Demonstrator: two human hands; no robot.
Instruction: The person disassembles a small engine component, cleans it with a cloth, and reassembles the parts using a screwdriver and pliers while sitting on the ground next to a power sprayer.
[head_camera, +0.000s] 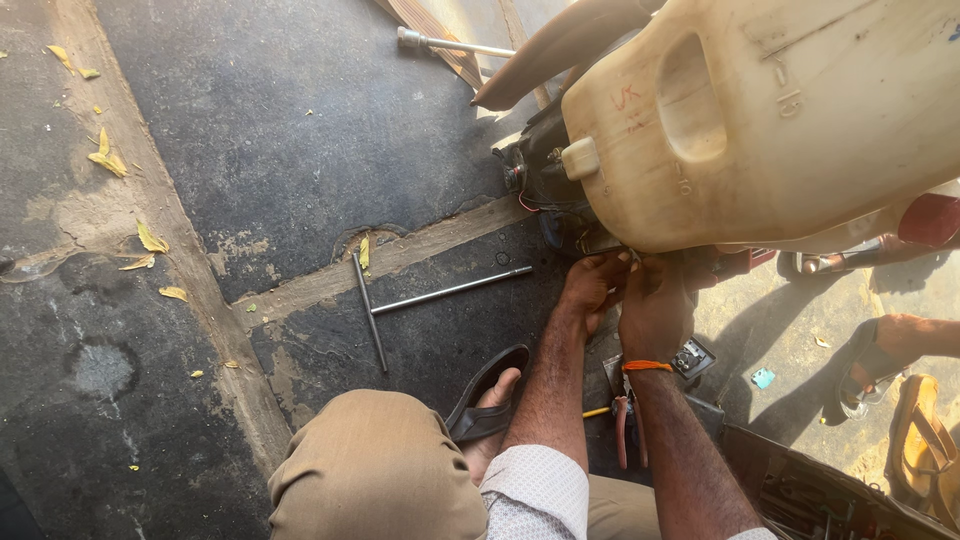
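My left hand (592, 285) and my right hand (655, 305) reach side by side under a large cream plastic jerrycan (760, 110) that sits over dark engine parts (545, 170) of a vehicle. Both hands press against the machinery below the can; their fingertips are hidden in shadow, so what they grip cannot be made out. An orange thread band (647, 366) circles my right wrist. My bent knee in tan trousers (375, 465) fills the lower middle.
A steel T-handle wrench (440, 292) lies on the cracked dark pavement, left of my hands. Another long tool (450, 44) lies at the top. Red-handled pliers (622, 430) rest between my arms. An open toolbox (820, 495) sits at lower right. Another person's sandalled foot (890, 350) is at right.
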